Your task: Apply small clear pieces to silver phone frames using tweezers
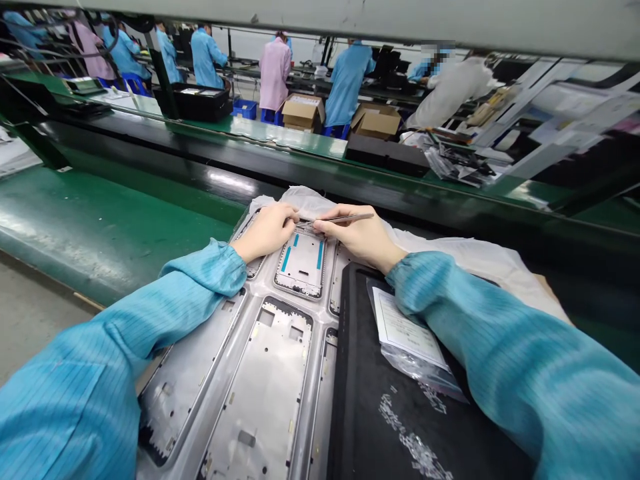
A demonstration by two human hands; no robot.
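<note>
My left hand [267, 232] curls over the top edge of a metal phone mid-frame [303, 265], which has blue strips on its pale face. My right hand [353, 237] pinches steel tweezers [345, 218], their tips reaching the frame's top edge next to my left fingers. The frame lies in a grey stamped metal sheet [260, 400] holding other frame-shaped pieces. Under my right forearm lies a clear plastic bag [407, 340] with a white paper label, on a black tray [380, 427]. What the tweezer tips touch is hidden by my fingers.
White plastic film [450, 257] lies under the sheet's far end. Behind it run a green workbench [115, 220] and a dark conveyor rail [240, 160]. Beyond, co-workers in blue and pink smocks [347, 83] stand among cardboard boxes [303, 112] and black bins [193, 101].
</note>
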